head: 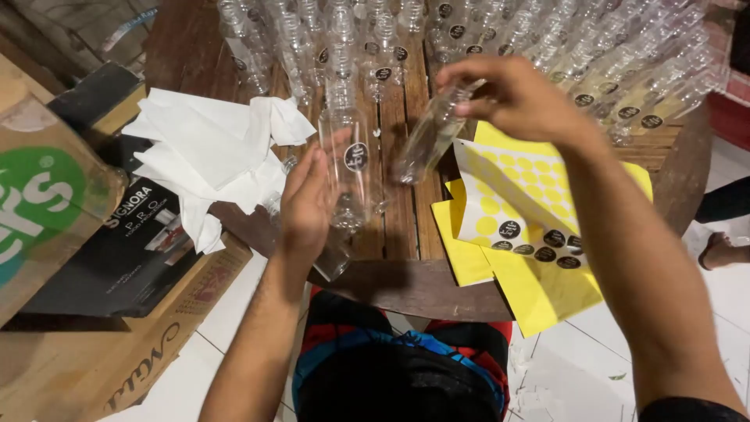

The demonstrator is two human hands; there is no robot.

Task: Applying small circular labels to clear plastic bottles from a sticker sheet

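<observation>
Both forearms are bare, the right arm (664, 312) ending in a dark sleeve edge near the elbow, and the lap wears dark shorts (398, 367) with red and blue stripes.

Brown cardboard boxes (86, 344) and a flat black carton (117, 250) fill the lower left of the frame. Right of centre lies a yellow sticker sheet (523, 195) bearing round black labels (547, 244). At centre, a clear bottle (349, 168) wears one round black label (356, 156).

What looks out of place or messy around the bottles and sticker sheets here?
Nothing is spilled or broken. The yellow sticker sheets hang over the edge of the round wooden table, and crumpled white paper is heaped at its left edge. The right hand holds a clear bottle tilted; the left hand steadies a labelled bottle upright.
</observation>
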